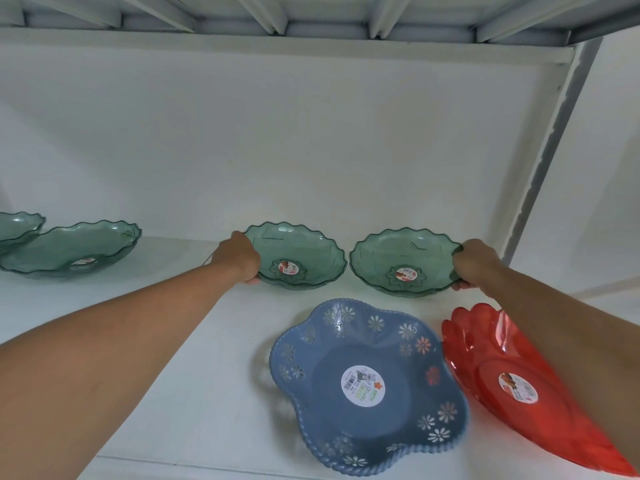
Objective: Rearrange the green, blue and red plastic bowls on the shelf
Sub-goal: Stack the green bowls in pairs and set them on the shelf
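1. The left hand (pixel 239 256) closes its grip on the left rim of one green bowl (pixel 296 254); the right hand (pixel 476 263) grips the right rim of a second green bowl (pixel 403 259).
2. Both bowls sit side by side at the back of the shelf (pixel 194 341), rims nearly touching.
3. The blue bowl (pixel 367 386) lies in front, the red bowl (pixel 502 382) just to its right.
4. All look like thin, light, stiff plastic, probably slick; the scalloped rims seem the natural hold, thumb inside and fingers beneath.
5. Two more green bowls (pixel 69 249) overlap at far left, one cut off by the frame.
6. The right forearm hides part of the red bowl; the fingertips under both rims are mostly unseen.
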Demonstrator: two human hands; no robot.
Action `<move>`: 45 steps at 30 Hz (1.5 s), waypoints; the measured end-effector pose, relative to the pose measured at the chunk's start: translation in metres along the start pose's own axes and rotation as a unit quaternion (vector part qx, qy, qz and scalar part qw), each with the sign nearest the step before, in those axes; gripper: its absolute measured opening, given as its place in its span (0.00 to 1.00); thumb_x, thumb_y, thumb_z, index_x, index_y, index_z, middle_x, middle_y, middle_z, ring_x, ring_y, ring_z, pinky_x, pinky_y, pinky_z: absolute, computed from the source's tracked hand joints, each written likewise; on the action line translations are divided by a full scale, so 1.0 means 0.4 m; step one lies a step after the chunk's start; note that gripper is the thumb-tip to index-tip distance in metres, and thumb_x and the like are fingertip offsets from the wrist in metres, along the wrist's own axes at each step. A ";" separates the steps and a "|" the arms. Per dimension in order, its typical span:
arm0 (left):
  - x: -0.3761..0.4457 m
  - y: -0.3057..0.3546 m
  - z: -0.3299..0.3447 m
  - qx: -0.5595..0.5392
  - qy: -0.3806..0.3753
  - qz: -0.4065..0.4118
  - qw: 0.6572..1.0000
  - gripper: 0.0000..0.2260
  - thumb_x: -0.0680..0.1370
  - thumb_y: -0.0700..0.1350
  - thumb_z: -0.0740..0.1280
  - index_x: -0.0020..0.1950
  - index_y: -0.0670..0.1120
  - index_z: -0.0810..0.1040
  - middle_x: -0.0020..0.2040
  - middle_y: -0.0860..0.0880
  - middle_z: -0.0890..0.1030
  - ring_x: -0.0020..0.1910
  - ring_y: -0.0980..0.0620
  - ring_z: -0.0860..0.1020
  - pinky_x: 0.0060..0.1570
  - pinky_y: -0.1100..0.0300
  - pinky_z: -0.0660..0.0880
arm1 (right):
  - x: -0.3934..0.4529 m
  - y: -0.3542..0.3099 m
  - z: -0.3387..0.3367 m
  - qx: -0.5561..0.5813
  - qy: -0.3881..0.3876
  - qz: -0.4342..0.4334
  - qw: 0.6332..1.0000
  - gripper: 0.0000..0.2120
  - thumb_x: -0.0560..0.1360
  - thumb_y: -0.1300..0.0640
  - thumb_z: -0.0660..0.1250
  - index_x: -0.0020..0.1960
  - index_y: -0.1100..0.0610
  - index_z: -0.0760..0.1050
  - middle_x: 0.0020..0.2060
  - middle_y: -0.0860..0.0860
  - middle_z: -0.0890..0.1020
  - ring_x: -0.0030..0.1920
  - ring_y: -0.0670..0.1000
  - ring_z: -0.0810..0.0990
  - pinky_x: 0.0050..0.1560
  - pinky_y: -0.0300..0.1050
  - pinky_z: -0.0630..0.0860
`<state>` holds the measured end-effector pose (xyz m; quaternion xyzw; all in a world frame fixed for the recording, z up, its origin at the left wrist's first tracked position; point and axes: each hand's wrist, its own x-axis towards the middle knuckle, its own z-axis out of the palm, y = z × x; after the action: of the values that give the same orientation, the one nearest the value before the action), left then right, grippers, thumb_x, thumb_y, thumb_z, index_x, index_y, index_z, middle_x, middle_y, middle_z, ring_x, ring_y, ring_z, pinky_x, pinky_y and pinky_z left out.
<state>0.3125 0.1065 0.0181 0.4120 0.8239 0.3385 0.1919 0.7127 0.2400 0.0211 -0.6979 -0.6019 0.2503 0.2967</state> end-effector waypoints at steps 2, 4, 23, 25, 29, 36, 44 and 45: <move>-0.001 0.000 -0.030 -0.004 0.006 -0.004 1.000 0.16 0.79 0.33 0.66 0.67 0.36 0.74 0.59 0.36 0.82 0.43 0.40 0.86 0.40 0.50 0.84 | -0.008 -0.025 -0.014 0.003 0.000 -0.011 1.000 0.11 0.82 0.69 0.57 0.47 0.71 0.77 0.36 0.70 0.85 0.32 0.65 0.86 0.44 0.61 0.87; 0.005 -0.006 -0.069 -0.008 0.019 -0.014 1.000 0.15 0.79 0.33 0.68 0.65 0.36 0.76 0.56 0.37 0.84 0.33 0.43 0.84 0.26 0.56 0.79 | -0.020 -0.055 -0.022 0.009 -0.003 -0.020 1.000 0.11 0.81 0.69 0.58 0.47 0.71 0.77 0.32 0.68 0.85 0.29 0.62 0.85 0.39 0.57 0.87; -0.076 -0.496 -0.731 -0.109 0.102 -0.028 0.988 0.06 0.82 0.35 0.57 0.54 0.39 0.74 0.57 0.39 0.80 0.27 0.47 0.84 0.29 0.56 0.83 | -0.445 -0.535 0.362 0.066 -0.069 -0.075 0.993 0.11 0.81 0.69 0.60 0.50 0.74 0.79 0.27 0.65 0.84 0.26 0.58 0.79 0.23 0.41 0.77; -0.062 -0.566 -0.819 -0.098 0.109 -0.025 0.989 0.10 0.82 0.35 0.57 0.59 0.36 0.75 0.59 0.38 0.82 0.25 0.48 0.83 0.29 0.57 0.82 | -0.498 -0.601 0.421 0.073 -0.065 -0.067 0.993 0.10 0.81 0.69 0.59 0.50 0.73 0.79 0.23 0.62 0.82 0.23 0.56 0.80 0.19 0.39 0.75; -0.046 -0.684 -0.954 -0.115 0.121 -0.038 0.985 0.12 0.84 0.35 0.58 0.63 0.36 0.76 0.62 0.39 0.81 0.36 0.45 0.86 0.44 0.51 0.85 | -0.587 -0.719 0.538 0.084 -0.070 -0.059 0.992 0.10 0.81 0.68 0.59 0.51 0.71 0.79 0.22 0.61 0.82 0.17 0.52 0.79 0.17 0.38 0.75; -0.007 -0.826 -1.074 -0.117 0.144 -0.080 0.979 0.10 0.83 0.35 0.58 0.61 0.35 0.77 0.56 0.36 0.84 0.43 0.38 0.87 0.44 0.51 0.86 | -0.666 -0.870 0.735 0.106 -0.113 -0.080 0.985 0.13 0.82 0.68 0.58 0.60 0.73 0.77 0.46 0.70 0.86 0.29 0.59 0.83 0.33 0.48 0.81; 0.106 -0.936 -1.227 -0.150 0.164 -0.090 0.971 0.12 0.82 0.35 0.58 0.59 0.35 0.80 0.55 0.38 0.85 0.38 0.43 0.84 0.45 0.54 0.83 | -0.682 -0.999 0.842 0.112 -0.114 -0.085 0.984 0.13 0.83 0.69 0.57 0.62 0.74 0.76 0.45 0.70 0.85 0.29 0.59 0.81 0.26 0.44 0.77; 0.133 -0.948 -1.243 -0.150 0.162 -0.088 0.971 0.12 0.82 0.35 0.58 0.59 0.35 0.80 0.55 0.38 0.85 0.37 0.43 0.83 0.46 0.53 0.84 | -0.682 -1.013 0.854 0.115 -0.109 -0.080 0.984 0.13 0.83 0.68 0.58 0.61 0.74 0.76 0.42 0.69 0.84 0.29 0.59 0.81 0.27 0.44 0.77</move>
<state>-0.2226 -0.2127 0.0914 0.2442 0.8170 0.5020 0.1448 0.1502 0.0490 0.0702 -0.5775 -0.6518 0.3677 0.3263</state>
